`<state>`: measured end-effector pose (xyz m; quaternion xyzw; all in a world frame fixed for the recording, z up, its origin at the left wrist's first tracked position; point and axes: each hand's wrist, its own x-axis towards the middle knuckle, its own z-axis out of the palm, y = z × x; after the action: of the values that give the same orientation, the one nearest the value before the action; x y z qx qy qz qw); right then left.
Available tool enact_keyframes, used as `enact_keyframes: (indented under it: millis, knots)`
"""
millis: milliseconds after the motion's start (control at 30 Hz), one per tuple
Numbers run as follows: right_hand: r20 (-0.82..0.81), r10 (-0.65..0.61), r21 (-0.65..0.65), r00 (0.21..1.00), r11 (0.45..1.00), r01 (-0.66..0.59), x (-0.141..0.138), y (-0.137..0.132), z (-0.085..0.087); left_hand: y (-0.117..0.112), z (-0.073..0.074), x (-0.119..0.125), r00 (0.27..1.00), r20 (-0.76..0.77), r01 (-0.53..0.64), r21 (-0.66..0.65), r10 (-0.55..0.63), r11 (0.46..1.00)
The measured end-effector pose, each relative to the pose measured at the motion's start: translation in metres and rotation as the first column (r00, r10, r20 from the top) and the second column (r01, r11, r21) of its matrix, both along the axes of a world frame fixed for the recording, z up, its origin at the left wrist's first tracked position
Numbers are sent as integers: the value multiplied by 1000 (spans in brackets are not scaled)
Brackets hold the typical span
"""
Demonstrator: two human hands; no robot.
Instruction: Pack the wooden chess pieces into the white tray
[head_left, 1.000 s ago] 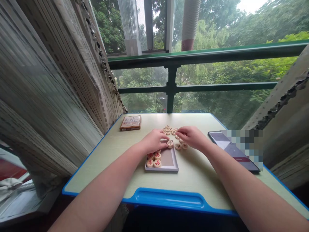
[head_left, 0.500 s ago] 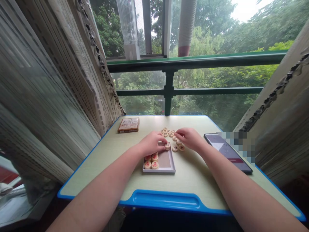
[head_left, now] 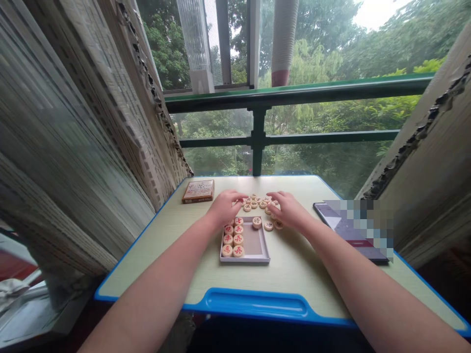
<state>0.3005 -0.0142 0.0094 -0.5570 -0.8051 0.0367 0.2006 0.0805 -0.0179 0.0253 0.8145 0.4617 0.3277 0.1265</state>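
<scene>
A shallow white box tray [head_left: 245, 260] lies on the table. Two columns of round Chinese chess pieces with red characters [head_left: 238, 239] fill its left side, and a dark-lettered chess piece [head_left: 256, 222] sits at its far right corner. My left hand [head_left: 225, 208] is beyond the tray's far left corner, thumb and fingers apart beside a loose group of dark-lettered pieces [head_left: 253, 204]. At the group's right side, my right hand [head_left: 289, 208] reaches over some pieces with its fingers apart, partly covering them. Neither hand visibly grips a piece.
A flat patterned box [head_left: 198, 190] rests at the table's far left. On the right lies a tablet or large phone [head_left: 342, 228], partly pixelated. A blue tray groove [head_left: 255, 303] runs along the near edge. Curtains [head_left: 110, 122] hang at both sides, and a green railing [head_left: 305, 93] stands behind.
My left hand has let go of the dark-lettered piece in the tray's far right corner and moved away to the upper left. My right hand has shifted slightly; its fingers have spread over the loose pieces.
</scene>
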Motion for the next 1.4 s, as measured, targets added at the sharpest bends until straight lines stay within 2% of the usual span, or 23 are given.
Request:
enact_keyframes:
  millis: [67,167,300,433,500,600,700,867,1000,1167,1400]
  knots:
    - [72,31,-36,997,999,-29,-3,-1,-5,4,-1,-3,995,85,-54,12,53,998]
    - [139,60,-125,989,991,-43,-6,-2,-10,9,-4,-6,992,113,-48,-76,56,996]
    - [108,127,-183,986,977,-106,-9,-5,-9,11,-11,-7,997,27,71,-262,-66,962]
    - [23,197,-180,980,965,-190,-12,-7,-5,10,-13,-8,983,-24,164,-344,-183,924]
    - [-31,193,-140,981,971,-195,-13,-7,-5,11,-14,-8,988,-27,134,-346,-152,929]
    - [-68,135,-52,988,989,-139,-12,-4,-6,11,-15,-7,994,-57,76,-294,-96,953]
    - [-24,148,-7,989,989,-148,-9,0,-7,10,-14,-7,985,-133,79,-231,-112,970]
    - [7,147,32,989,989,-147,-5,2,-7,5,-8,-6,963,-253,42,-207,-95,977]
    - [6,166,32,986,986,-166,-8,2,-7,2,-7,-2,952,-293,40,-166,-88,985]
    - [18,205,42,979,978,-206,-11,2,-10,1,-6,-2,951,-295,38,-187,-93,982]
    - [44,164,14,985,986,-165,-11,-3,-5,0,-5,-3,955,-286,19,-208,-79,978]
